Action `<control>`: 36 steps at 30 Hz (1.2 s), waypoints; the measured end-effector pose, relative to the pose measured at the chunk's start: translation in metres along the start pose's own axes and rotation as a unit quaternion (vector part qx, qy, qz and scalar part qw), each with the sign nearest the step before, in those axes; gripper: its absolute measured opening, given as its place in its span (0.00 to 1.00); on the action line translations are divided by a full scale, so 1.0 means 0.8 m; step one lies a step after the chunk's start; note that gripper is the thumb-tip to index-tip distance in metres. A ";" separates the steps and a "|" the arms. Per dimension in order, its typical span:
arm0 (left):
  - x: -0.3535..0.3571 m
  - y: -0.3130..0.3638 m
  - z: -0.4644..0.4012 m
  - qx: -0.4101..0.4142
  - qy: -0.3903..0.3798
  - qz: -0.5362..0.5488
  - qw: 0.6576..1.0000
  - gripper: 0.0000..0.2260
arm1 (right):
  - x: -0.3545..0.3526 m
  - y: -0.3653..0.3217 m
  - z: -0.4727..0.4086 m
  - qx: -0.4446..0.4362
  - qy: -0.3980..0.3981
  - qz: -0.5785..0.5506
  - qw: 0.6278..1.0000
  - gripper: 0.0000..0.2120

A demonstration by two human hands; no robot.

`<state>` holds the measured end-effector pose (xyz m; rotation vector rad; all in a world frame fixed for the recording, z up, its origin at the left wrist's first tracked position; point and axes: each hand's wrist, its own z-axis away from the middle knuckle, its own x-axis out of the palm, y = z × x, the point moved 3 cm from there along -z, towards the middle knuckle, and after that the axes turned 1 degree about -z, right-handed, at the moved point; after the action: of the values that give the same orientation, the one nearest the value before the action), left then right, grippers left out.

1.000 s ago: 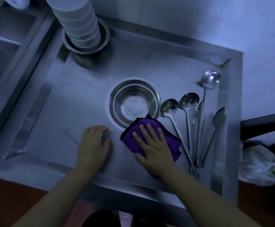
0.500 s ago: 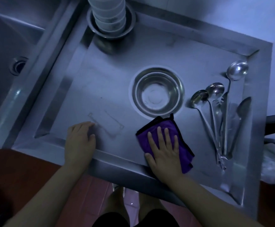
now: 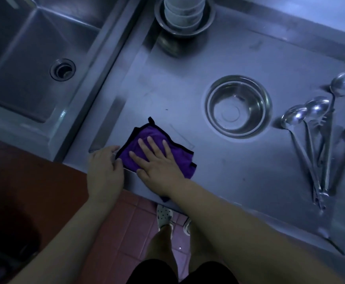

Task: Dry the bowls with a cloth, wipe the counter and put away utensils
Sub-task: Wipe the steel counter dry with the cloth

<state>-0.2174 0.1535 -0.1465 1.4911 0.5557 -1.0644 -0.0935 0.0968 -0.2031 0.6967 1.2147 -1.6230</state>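
Our right hand [image 3: 159,169] presses the purple cloth [image 3: 157,148] on the counter [image 3: 239,171], fingers flat; left hand [image 3: 106,171] rests just beside, fingers relaxed.

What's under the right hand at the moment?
The purple cloth, pressed flat on the steel counter by the right hand. The counter beneath the cloth is covered, so its state cannot be seen.

Dim bluish light fills the room. Below the hands lies a floor of pinkish-red tiles [image 3: 130,218]. Up and to their left a deep steel sink basin [image 3: 23,64] shows a round drain [image 3: 62,69].
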 end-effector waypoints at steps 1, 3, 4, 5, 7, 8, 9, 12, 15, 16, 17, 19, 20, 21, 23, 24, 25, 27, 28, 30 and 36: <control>0.000 0.001 0.000 0.007 0.000 0.001 1.000 0.14 | 0.001 -0.001 0.008 -0.001 0.009 -0.012 1.000 0.25; 0.002 0.007 0.000 0.026 -0.008 0.001 1.000 0.14 | 0.003 0.004 0.036 -0.005 0.027 -0.030 0.999 0.25; 0.005 0.011 0.000 0.031 -0.019 0.001 0.999 0.14 | 0.004 0.010 0.053 -0.004 0.029 -0.035 0.999 0.25; 0.008 0.017 0.001 0.035 -0.030 0.003 0.999 0.14 | 0.004 0.018 0.071 0.002 0.029 -0.038 0.999 0.25; 0.015 0.032 0.004 0.057 -0.051 0.008 0.997 0.15 | 0.003 0.041 0.110 0.031 0.027 -0.035 0.999 0.25; 0.018 0.041 0.006 0.077 -0.060 0.009 0.995 0.15 | 0.003 0.055 0.132 0.050 0.023 -0.026 0.998 0.25; 0.022 0.052 0.008 0.100 -0.069 0.009 0.993 0.15 | 0.003 0.069 0.156 0.071 0.017 -0.015 0.997 0.25; 0.027 0.078 0.012 0.144 -0.087 0.001 0.986 0.15 | 0.002 0.113 0.236 0.150 0.005 0.021 0.988 0.27; 0.024 0.089 0.008 0.157 -0.089 0.006 0.984 0.15 | -0.001 0.142 0.310 0.243 0.015 0.021 0.970 0.28; 0.022 0.088 0.007 0.159 -0.090 0.005 0.983 0.15 | -0.002 0.143 0.325 0.269 0.022 0.019 0.963 0.29; 0.020 0.085 0.006 0.163 -0.087 0.004 0.983 0.16 | -0.001 0.141 0.335 0.294 0.034 0.017 0.955 0.29; 0.014 0.074 0.005 0.160 -0.076 0.001 0.984 0.16 | 0.001 0.124 0.337 0.337 0.070 0.009 0.939 0.28; 0.010 0.066 0.005 0.148 -0.073 0.000 0.986 0.16 | 0.003 0.112 0.332 0.352 0.090 0.005 0.932 0.27; 0.007 0.058 0.005 0.135 -0.072 -0.001 0.988 0.16 | 0.006 0.099 0.326 0.363 0.109 0.005 0.925 0.27; 0.001 0.041 0.005 0.119 -0.071 -0.004 0.990 0.16 | 0.007 0.075 0.309 0.376 0.130 0.013 0.917 0.26; -0.002 0.033 0.006 0.113 -0.071 -0.005 0.991 0.16 | 0.008 0.065 0.299 0.377 0.131 0.019 0.917 0.26; -0.004 0.026 0.007 0.106 -0.071 -0.004 0.992 0.16 | 0.009 0.056 0.287 0.373 0.128 0.026 0.919 0.26; -0.009 0.013 0.010 0.091 -0.068 -0.002 0.994 0.15 | 0.010 0.039 0.259 0.355 0.112 0.038 0.927 0.26; -0.011 0.008 0.012 0.086 -0.065 -0.001 0.994 0.15 | 0.010 0.030 0.243 0.344 0.099 0.041 0.933 0.27; -0.014 0.001 0.017 0.079 -0.062 0.004 0.995 0.14 | 0.008 0.010 0.211 0.326 0.077 0.042 0.941 0.28; -0.022 -0.006 0.025 0.067 -0.048 0.004 0.997 0.14 | 0.011 -0.052 0.095 0.198 0.078 0.019 0.977 0.29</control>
<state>-0.2358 0.1392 -0.1325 1.5480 0.4180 -1.1805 -0.1276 0.0243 -0.1682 1.1079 0.9844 -1.8254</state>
